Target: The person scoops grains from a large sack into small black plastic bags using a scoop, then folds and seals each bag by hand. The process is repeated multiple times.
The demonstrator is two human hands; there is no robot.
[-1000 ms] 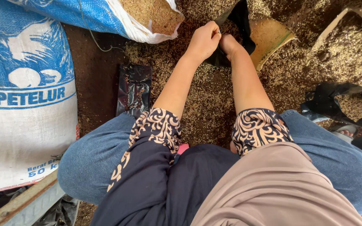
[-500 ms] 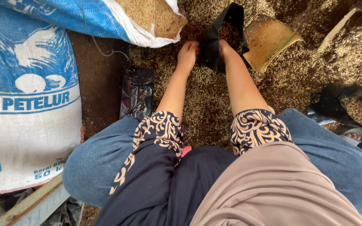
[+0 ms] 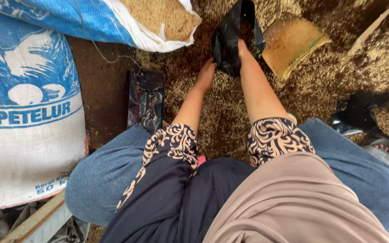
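A small black plastic bag (image 3: 227, 42) stands upright over the husk-covered ground. My right hand (image 3: 243, 47) is at its right side with the fingers hidden inside or behind the plastic, holding it. Lower down on the left, my left hand (image 3: 205, 72) has its fingers curled against the bottom corner of the bag. Both forearms reach forward between my knees.
A yellow scoop (image 3: 292, 42) lies just right of the bag. An open blue-white sack of husks (image 3: 158, 18) lies at the top left, and a large printed sack (image 3: 28, 117) at the left. Flat black bags (image 3: 146, 99) lie on the dirt. Another black bag holding husks (image 3: 377, 114) sits at the right.
My left hand has dropped from the bag's mouth to its lower corner. The bag has been raised and now stands taller, and my right hand has moved slightly up with it.
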